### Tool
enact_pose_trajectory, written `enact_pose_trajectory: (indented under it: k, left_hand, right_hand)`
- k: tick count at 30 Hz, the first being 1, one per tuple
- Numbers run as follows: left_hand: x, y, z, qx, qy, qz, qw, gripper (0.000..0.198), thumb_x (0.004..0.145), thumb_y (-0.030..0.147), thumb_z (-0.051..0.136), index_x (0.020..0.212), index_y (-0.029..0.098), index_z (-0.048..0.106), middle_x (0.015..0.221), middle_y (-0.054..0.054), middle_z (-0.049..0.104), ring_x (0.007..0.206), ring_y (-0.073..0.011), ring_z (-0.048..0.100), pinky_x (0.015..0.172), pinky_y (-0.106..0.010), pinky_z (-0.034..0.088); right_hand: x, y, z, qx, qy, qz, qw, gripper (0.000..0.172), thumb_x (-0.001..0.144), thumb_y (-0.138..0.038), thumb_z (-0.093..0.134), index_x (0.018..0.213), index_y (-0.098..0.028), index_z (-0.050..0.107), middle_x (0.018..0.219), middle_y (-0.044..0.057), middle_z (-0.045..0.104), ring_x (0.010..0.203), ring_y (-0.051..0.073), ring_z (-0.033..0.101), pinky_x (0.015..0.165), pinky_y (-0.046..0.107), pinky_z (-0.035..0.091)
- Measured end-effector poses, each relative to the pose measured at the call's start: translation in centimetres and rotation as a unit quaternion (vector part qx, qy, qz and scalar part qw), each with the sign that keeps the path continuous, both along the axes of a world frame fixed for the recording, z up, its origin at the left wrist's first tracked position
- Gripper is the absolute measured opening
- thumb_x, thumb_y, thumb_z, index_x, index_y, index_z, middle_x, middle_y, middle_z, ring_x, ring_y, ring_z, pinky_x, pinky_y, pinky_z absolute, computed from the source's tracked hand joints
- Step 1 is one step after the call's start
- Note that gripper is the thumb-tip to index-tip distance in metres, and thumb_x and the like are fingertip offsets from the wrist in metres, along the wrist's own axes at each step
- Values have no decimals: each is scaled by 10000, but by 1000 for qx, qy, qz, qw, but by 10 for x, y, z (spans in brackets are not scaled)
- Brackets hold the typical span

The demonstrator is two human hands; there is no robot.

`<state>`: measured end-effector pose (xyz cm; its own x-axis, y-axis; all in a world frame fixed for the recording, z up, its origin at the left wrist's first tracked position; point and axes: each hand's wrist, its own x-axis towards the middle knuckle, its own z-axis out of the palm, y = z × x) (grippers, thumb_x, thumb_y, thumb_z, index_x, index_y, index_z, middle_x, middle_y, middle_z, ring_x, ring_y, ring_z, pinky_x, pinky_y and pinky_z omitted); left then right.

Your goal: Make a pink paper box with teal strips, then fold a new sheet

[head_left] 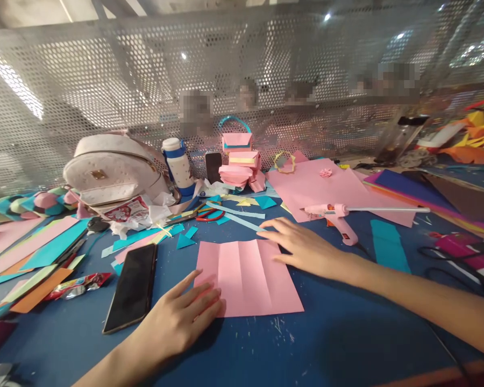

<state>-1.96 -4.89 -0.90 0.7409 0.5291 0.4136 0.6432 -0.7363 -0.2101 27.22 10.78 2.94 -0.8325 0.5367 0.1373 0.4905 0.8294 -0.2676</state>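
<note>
A pink sheet of paper (246, 279) with several upright creases lies on the blue table between my hands. My left hand (185, 312) rests with fingers spread over its lower left part. Above its upper right corner is my right hand (294, 244), fingers stretched out towards the light blue paper strips (242, 217); whether the fingertips touch a strip, I cannot tell. Left of the sheet lies a black phone (132, 287). Behind my right hand a pink glue gun (339, 217) lies on its side, a long glue stick (389, 209) in its back.
Scissors (210, 215) and blue paper scraps (185, 238) lie beyond the sheet. Farther back stand a pale backpack (108, 161), a bottle (178, 166) and pink folded paper boxes (242, 161). Large pink paper (306, 183) lies at back right. A perforated metal screen (125, 80) runs behind.
</note>
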Motion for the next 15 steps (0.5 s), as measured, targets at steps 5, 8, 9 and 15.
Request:
enact_pose_trajectory:
  k: [5,8,9,15]
  left_hand:
    - [7,2,-2,20,30,-10,999,356,989,94,336,1111,69,669,1054,-129,750,935,-280,735,767,-416,637]
    - [8,1,-8,12,15,-14,1000,383,993,84,300,1133,47,654,1093,-142,738,959,-283,731,720,-379,647]
    - [8,0,-9,10,3,-11,1000,393,999,88,286,1134,50,652,1109,-139,734,978,-283,725,723,-375,648]
    - [7,-2,-9,1,-8,-9,1000,396,1001,84,279,1113,40,656,1124,-142,727,1027,-280,706,748,-349,647]
  right_hand:
    - [-5,-48,-12,115,-4,185,976,431,926,-451,618,1236,-153,599,1161,99,675,1121,235,583,961,375,455]
    - [-2,-61,-21,172,1,197,965,243,961,-274,572,1150,-138,640,1027,88,711,948,192,638,821,325,496]
    - [0,-62,-24,198,8,196,960,195,959,-196,548,1110,-137,656,990,85,716,910,183,643,793,318,498]
    - [6,-56,-32,260,36,207,942,162,955,-145,530,976,-159,690,904,78,727,828,164,654,732,296,507]
